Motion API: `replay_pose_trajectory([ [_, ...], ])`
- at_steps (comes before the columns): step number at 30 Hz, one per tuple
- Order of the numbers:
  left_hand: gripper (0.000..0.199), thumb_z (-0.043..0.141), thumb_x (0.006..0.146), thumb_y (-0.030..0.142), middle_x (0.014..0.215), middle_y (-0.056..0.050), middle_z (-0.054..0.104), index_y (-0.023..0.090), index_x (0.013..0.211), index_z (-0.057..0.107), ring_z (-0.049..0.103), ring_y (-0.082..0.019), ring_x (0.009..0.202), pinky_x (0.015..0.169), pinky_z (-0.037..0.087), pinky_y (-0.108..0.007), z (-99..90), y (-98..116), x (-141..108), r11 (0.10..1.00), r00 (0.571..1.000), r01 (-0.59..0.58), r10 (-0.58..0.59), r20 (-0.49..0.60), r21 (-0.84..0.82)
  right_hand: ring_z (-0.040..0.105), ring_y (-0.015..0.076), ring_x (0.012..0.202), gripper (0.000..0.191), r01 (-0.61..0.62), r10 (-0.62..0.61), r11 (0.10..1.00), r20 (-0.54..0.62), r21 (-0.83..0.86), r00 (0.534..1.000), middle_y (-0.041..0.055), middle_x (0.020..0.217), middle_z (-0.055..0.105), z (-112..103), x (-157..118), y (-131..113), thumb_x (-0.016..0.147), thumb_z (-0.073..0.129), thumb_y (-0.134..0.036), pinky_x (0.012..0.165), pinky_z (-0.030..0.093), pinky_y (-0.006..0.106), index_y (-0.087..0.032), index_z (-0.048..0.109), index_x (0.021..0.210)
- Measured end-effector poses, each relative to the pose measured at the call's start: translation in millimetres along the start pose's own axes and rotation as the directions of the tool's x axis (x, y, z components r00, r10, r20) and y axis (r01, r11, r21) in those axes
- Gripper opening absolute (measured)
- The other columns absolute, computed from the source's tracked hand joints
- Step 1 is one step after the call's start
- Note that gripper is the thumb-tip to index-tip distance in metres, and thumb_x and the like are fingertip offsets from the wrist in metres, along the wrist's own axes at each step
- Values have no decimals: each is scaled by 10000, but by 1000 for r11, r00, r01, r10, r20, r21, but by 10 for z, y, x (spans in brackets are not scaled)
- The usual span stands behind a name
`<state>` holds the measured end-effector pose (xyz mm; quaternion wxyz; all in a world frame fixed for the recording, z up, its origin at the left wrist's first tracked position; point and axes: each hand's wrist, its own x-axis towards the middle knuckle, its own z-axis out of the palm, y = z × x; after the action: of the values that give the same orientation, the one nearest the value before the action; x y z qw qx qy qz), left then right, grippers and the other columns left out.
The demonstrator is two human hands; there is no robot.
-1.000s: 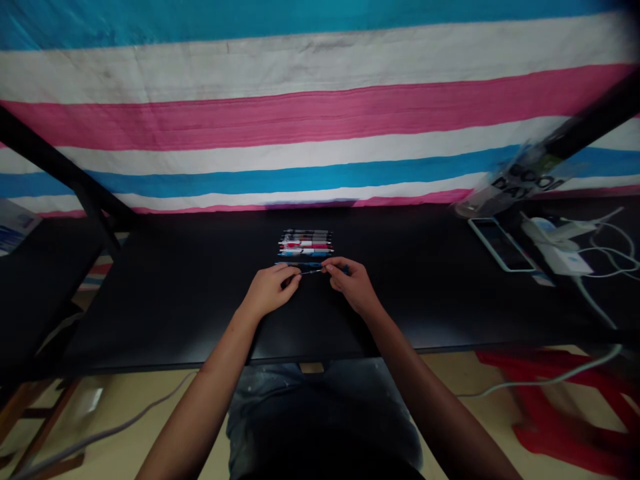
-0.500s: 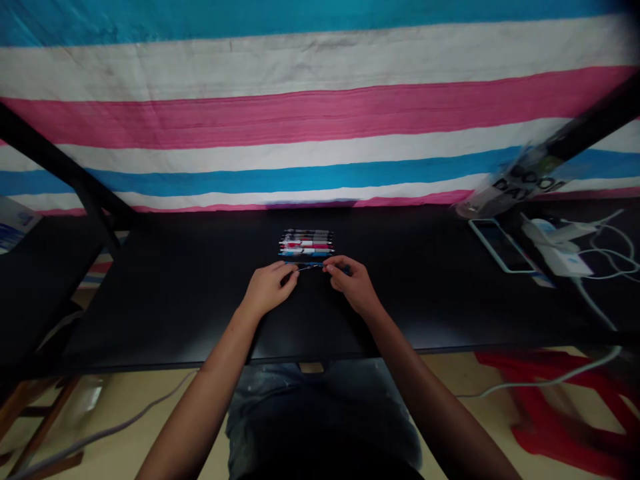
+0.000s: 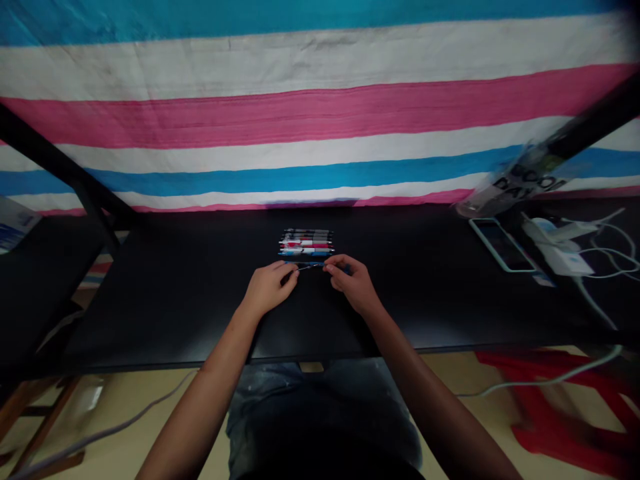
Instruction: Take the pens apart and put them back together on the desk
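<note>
Close to the middle of a black table, my left hand (image 3: 270, 288) and my right hand (image 3: 353, 283) face each other with fingertips closed. A slim blue and silvery pen (image 3: 312, 265) spans the gap between them, my left fingers pinching one end and my right fingers the other. Part of it is hidden under the fingertips, and whether it is one piece or two I cannot tell. Just beyond my hands, several pens (image 3: 306, 244) lie side by side in a neat stack of rows, with white, red, blue, grey and dark barrels.
On the right are a phone (image 3: 503, 245), a white power strip (image 3: 560, 250) with cables, and a clear bottle (image 3: 515, 180) with black lettering. A striped cloth (image 3: 300, 120) hangs behind the black table (image 3: 190, 293). A red stool (image 3: 565, 407) stands below at right.
</note>
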<state>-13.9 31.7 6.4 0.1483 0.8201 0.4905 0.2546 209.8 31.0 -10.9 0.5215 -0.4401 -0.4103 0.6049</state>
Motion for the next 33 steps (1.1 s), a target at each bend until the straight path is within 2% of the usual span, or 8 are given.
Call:
replay_pose_trajectory([
  [4, 232, 537, 1001, 305, 1026, -51, 762, 214, 1056, 744, 722, -197, 907, 759, 538, -287, 3, 1, 0, 1000, 1000, 1, -1, 1, -7, 338, 30, 433, 305, 1, -1, 1000, -1, -9, 1000, -8, 712, 615, 7, -2, -12, 732, 840, -439, 417, 210, 232, -189, 718, 858],
  [14, 233, 543, 993, 299, 959, -48, 745, 210, 1042, 753, 680, -158, 754, 670, 506, -261, -5, 9, -8, 999, 999, -38, 39, 27, -28, 352, 39, 449, 303, -9, 9, 999, 3, -45, 1000, 12, 735, 649, 9, -8, -13, 739, 825, -437, 425, 218, 237, -179, 739, 871],
  [24, 225, 551, 993, 302, 960, -44, 748, 213, 1047, 750, 687, -165, 766, 693, 503, -273, -1, 6, -10, 999, 999, -37, 38, 18, -22, 342, 43, 449, 312, -4, 5, 999, 15, -47, 1000, 4, 717, 636, 15, -4, -9, 731, 822, -445, 435, 215, 240, -183, 732, 874],
  [27, 230, 543, 998, 303, 963, -46, 750, 209, 1048, 747, 696, -173, 798, 718, 507, -279, 8, -2, -12, 999, 999, -43, 44, 20, -21, 335, 48, 455, 319, -11, 13, 998, 23, -69, 1000, -5, 681, 608, 17, -8, -17, 729, 823, -455, 443, 210, 242, -180, 732, 863],
  [33, 229, 543, 998, 310, 959, -43, 749, 215, 1044, 747, 696, -172, 790, 727, 504, -281, 4, -6, -11, 999, 998, -37, 37, 42, -13, 331, 67, 469, 304, 15, -8, 987, 46, -157, 999, -53, 555, 457, 7, -18, -18, 761, 800, -454, 467, 215, 249, -175, 745, 868],
])
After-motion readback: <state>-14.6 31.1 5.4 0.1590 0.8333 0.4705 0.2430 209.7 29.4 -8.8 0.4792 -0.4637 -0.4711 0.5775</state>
